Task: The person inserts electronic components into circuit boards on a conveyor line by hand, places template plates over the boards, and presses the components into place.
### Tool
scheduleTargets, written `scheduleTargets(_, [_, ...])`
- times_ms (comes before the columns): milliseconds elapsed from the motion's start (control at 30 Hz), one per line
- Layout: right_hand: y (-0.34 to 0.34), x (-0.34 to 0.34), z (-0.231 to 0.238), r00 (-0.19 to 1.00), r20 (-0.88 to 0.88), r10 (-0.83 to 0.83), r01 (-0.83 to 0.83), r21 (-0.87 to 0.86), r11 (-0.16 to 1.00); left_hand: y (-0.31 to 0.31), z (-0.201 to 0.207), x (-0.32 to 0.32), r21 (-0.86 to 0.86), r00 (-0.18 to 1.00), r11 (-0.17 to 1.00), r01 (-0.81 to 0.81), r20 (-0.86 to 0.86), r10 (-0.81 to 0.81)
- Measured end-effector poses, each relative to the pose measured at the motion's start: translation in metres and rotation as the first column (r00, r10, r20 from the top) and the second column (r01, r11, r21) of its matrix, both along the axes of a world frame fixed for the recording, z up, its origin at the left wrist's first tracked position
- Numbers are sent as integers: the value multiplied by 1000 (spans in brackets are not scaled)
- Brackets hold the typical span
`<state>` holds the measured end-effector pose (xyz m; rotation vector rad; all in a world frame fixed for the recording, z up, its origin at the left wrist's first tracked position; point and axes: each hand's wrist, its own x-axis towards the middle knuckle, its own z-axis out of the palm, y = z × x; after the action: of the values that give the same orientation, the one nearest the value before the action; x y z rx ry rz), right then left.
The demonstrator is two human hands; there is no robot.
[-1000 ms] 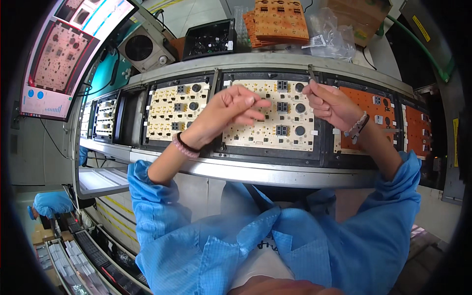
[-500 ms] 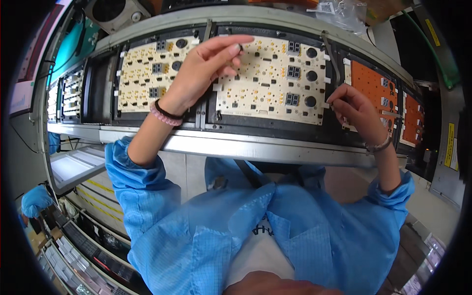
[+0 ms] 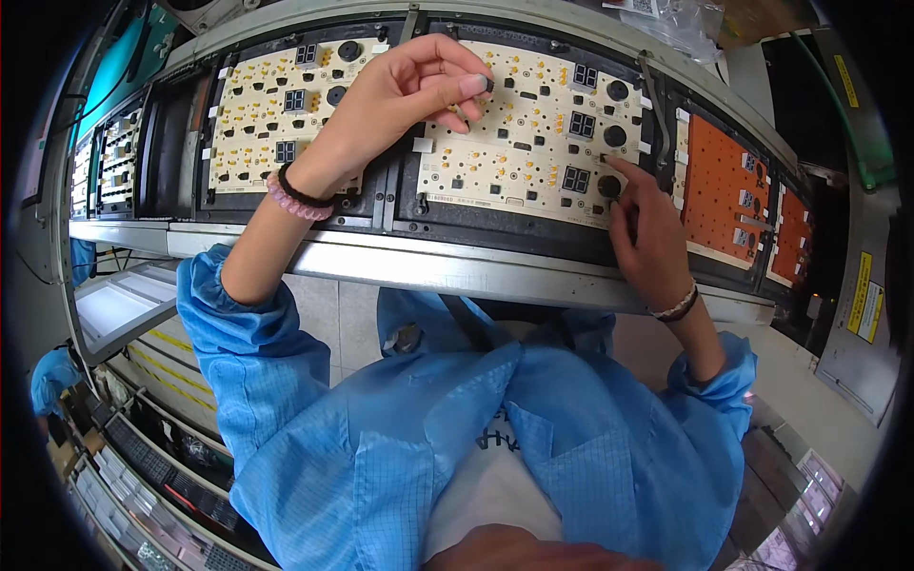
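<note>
My left hand (image 3: pixel 419 90) is over the left side of the middle cream circuit board (image 3: pixel 486 198), thumb and forefinger pinched on a small black component (image 3: pixel 489 86). Its other fingers curl loosely beneath. My right hand (image 3: pixel 652 224) is at the same board's right edge. The forefinger reaches onto the board between two round black buzzers, and the thumb lies apart from it beside the lower buzzer (image 3: pixel 608 187). Nothing shows between those two fingers. Two-digit displays (image 3: pixel 576 180) stand in a column left of the buzzers, with several small black and yellow parts across the board.
Another cream board (image 3: pixel 262 162) lies to the left, partly behind my left forearm. Orange boards (image 3: pixel 719 190) sit in black frames at the right. A metal rail (image 3: pixel 457 262) runs along the near edge. Clear plastic bags (image 3: pixel 681 29) lie beyond the line.
My right hand has moved left from beside the board onto its right edge, and its forefinger has stretched out. My left hand still pinches the black component, now slightly farther right.
</note>
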<state>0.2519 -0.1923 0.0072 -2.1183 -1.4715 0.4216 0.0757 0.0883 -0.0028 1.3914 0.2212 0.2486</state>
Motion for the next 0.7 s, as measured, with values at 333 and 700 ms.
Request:
scheduleTargets(333, [0,-7,-16,990,89,-106,102,52,993,-8,5,4,60,1000,998,18,-11,-17])
scheduleTargets(700, [-4,52,11,793,-609,-15,67,63,996,-53,15,62,712,961,700,64,146,-237])
